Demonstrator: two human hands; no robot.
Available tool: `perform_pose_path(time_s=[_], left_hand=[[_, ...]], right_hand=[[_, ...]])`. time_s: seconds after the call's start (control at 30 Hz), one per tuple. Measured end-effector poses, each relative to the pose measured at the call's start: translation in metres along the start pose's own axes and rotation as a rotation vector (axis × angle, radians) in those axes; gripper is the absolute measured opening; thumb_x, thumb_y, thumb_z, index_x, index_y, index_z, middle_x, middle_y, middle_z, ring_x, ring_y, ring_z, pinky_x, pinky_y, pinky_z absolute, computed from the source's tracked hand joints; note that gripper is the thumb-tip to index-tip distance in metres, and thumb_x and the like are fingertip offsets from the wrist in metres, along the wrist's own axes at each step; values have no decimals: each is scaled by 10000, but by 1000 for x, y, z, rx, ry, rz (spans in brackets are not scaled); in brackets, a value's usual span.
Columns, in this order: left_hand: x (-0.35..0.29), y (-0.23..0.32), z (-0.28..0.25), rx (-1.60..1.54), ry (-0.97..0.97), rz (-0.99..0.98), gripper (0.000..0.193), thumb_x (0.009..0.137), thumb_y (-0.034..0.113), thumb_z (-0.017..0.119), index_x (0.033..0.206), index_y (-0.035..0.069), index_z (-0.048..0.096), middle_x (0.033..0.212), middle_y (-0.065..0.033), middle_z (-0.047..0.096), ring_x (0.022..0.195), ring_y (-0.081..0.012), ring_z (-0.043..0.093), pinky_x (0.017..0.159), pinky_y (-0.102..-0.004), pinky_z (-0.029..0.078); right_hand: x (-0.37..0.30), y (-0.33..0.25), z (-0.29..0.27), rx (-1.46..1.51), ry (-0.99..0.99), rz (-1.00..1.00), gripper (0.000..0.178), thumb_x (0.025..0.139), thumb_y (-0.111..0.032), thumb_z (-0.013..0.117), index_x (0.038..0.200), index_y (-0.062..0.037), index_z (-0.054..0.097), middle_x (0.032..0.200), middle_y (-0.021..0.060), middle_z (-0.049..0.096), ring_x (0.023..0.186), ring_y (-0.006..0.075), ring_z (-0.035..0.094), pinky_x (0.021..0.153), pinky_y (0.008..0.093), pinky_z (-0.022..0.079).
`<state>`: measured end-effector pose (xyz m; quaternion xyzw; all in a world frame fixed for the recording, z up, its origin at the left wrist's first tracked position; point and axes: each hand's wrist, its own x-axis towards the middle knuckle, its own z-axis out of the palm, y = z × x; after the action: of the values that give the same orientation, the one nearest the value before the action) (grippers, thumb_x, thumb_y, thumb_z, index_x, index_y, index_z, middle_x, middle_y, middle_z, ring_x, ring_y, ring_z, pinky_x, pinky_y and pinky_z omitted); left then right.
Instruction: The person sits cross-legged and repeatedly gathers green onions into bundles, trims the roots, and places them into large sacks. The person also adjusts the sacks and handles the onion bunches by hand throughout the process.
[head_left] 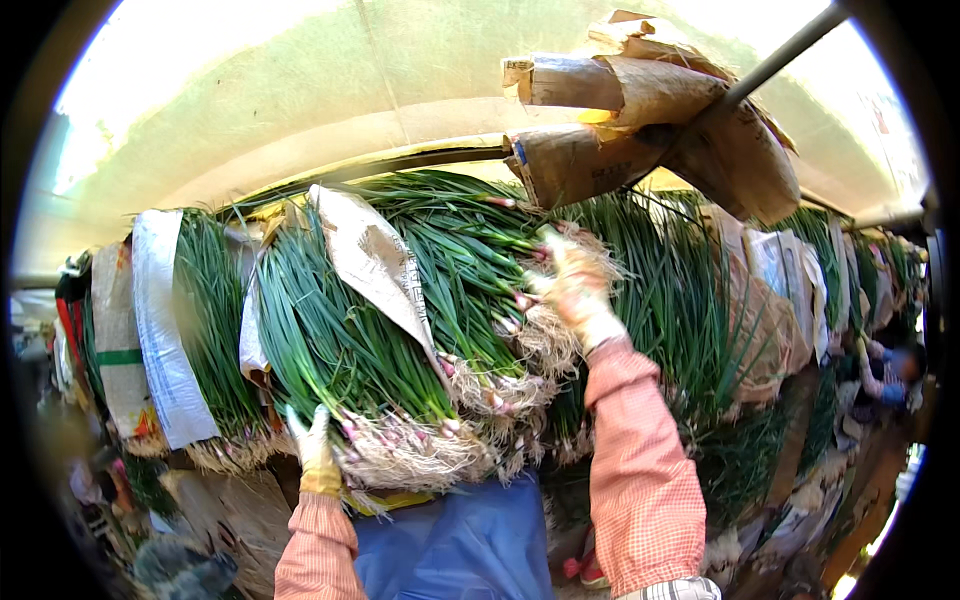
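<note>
A thick heap of green onions [320, 330], with long green leaves, pinkish bulbs and pale stringy roots, lies in front of me, its root ends toward me. My left hand [318, 455], in a pale glove with a yellowish cuff, is at the near left corner of the heap with fingers stretched up beside the roots. Farther up on the right, my right hand [578, 285], also gloved and slightly blurred, reaches over the bulbs and roots of the upper layer, fingers apart. A whitish printed sack strip [375, 255] lies across the leaves between my hands.
A blue plastic sheet [455, 545] hangs below the heap. More onions with sack strips [165, 330] line both sides. Brown paper sacks [650, 140] hang over a pole [785, 55] at upper right. Another person [895, 370] is at far right. A pale canopy [270, 90] stretches overhead.
</note>
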<state>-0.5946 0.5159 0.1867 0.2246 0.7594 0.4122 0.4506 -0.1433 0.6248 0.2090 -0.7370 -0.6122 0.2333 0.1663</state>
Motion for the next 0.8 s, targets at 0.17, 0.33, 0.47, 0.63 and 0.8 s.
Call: perform_pose_path(time_s=[0.17,0.33,0.47,0.63,0.8], left_hand=[[-119,67,76,545,-14,945,642,840,-44,527,1435,32,298,1462,-157,335,1283,-266,414,1081,-374,334],[-123,19,198,246,-419,9,461,897,193,609,1276,-17,455,1123,-135,594,1046,-217,567,927,-330,458],[-92,-27,212,280,-217,77,537,874,304,673,1241,-15,444,1022,-83,566,935,-175,535,854,-304,445],[-73,-30,175,226,-237,-57,669,869,361,673,1339,-8,371,1186,-114,507,1041,-221,515,924,-296,406],[-72,-24,214,120,-237,-347,1184,736,312,811,1497,95,-70,1204,-164,541,719,-153,523,640,-315,451]], right_hand=[[69,89,5,-70,-168,174,1140,620,-497,818,1468,-39,209,1350,226,473,1240,342,473,1041,361,365],[68,98,61,520,-508,135,1041,678,-266,803,1465,-34,163,1336,164,503,1200,272,516,1031,286,378],[24,93,98,1032,-610,242,828,872,-154,592,1472,-29,36,1380,113,471,1160,221,543,1002,271,425],[-92,63,181,22,-276,-299,736,924,-83,440,1482,-84,-40,1484,117,332,1039,247,572,943,327,476],[-121,-22,131,143,-471,259,947,761,-198,664,1438,38,45,1036,226,554,834,354,614,667,428,509]])
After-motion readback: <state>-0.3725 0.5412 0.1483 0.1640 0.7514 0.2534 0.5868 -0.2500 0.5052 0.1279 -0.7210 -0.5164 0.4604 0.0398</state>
